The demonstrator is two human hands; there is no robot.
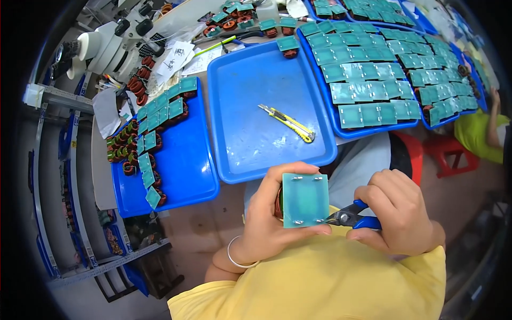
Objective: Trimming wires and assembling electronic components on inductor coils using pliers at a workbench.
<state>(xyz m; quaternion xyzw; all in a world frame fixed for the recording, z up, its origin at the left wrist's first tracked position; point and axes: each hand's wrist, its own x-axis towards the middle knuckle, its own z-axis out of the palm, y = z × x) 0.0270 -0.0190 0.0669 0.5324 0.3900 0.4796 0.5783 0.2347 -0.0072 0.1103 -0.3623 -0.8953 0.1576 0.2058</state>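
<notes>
My left hand (pixel 266 208) grips a copper-wound coil with a square green circuit board (pixel 305 200) on it, the board's face turned up. Four corners of the board carry short silver pins. In my right hand (pixel 400 210) are blue-handled side cutters (pixel 352 215), fingers wrapped round the handles. The cutters' tips touch or nearly touch the pin at the board's lower right corner; whether the jaws are closed on it I cannot tell. Behind the board, most of the coil is hidden.
Ahead, a blue tray (pixel 234 160) holds a yellow utility knife (pixel 290 124) and one board-topped coil (pixel 288 46). The left tray (pixel 186 186) has coils, some with boards. Right-hand trays (pixel 368 129) are packed with rows of them. A microscope (pixel 101 45) stands far left; a person (pixel 482 130) sits far right.
</notes>
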